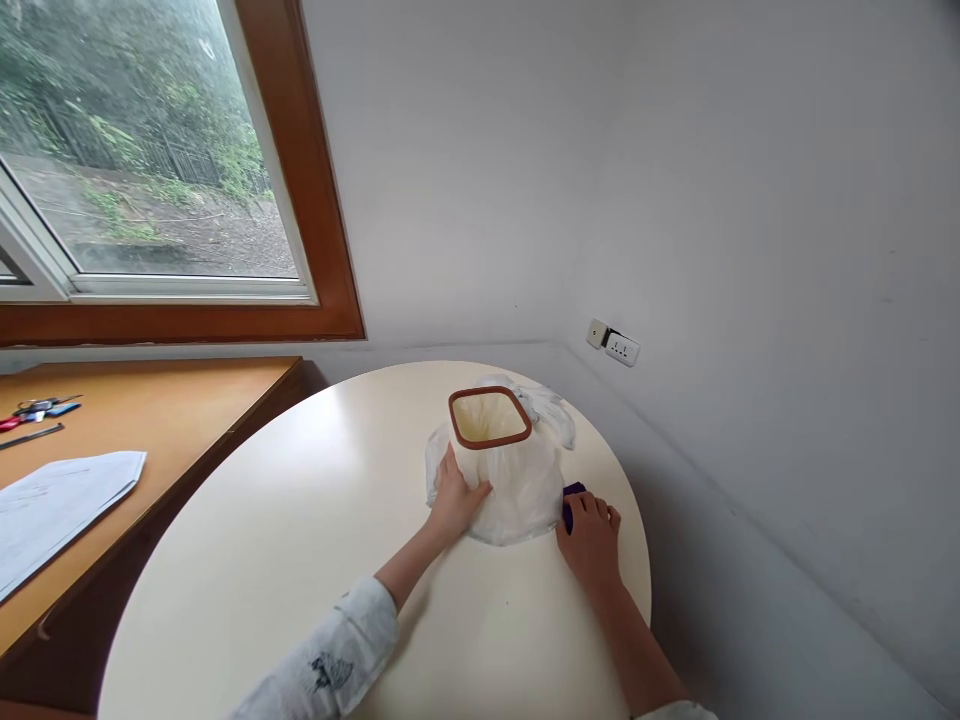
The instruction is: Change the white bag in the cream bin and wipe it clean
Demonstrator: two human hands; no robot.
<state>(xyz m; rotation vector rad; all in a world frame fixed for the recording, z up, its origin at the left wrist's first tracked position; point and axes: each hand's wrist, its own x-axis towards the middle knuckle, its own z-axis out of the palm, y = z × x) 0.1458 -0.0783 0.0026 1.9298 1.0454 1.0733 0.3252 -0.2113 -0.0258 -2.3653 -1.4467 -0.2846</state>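
A small trash bin with a brown squarish rim (pixel 495 442) stands upright on a round table. A translucent white plastic bag (pixel 517 500) lines it and hangs over its outside, spreading onto the tabletop. My left hand (pixel 456 497) grips the near left side of the bin through the bag, thumb in front and fingers along the side. To the right of the bin, my right hand (pixel 591 535) is closed around a dark purple object (pixel 574 490) on the table. My fingers cover most of that object, so its kind is unclear.
The pale round table (pixel 300 540) reaches close to the white walls. At left, a wooden desk (pixel 187 385) holds papers (pixel 67 505), a pen (pixel 31 437) and several small items. A wall socket (pixel 622 348) sits beyond the table, and a window (pixel 150 150) is at upper left.
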